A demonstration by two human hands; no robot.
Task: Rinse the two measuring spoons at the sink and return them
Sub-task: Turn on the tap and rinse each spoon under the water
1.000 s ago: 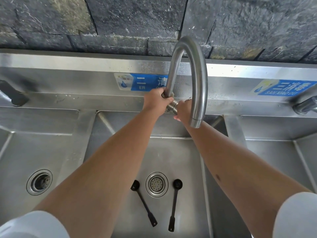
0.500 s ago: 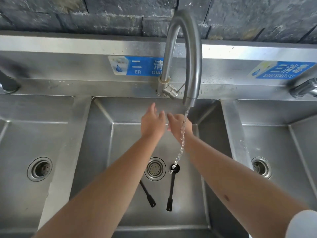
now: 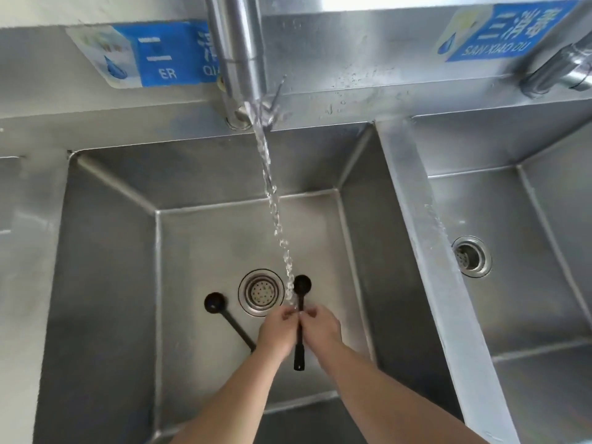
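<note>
Two black plastic measuring spoons lie on the steel sink basin [image 3: 192, 251] floor beside the round drain [image 3: 261, 292] (tap running): right spoon [image 3: 301, 312] pinched by both the left hand [image 3: 277, 331] and right hand [image 3: 322, 326], left spoon [image 3: 224, 315] untouched.
</note>
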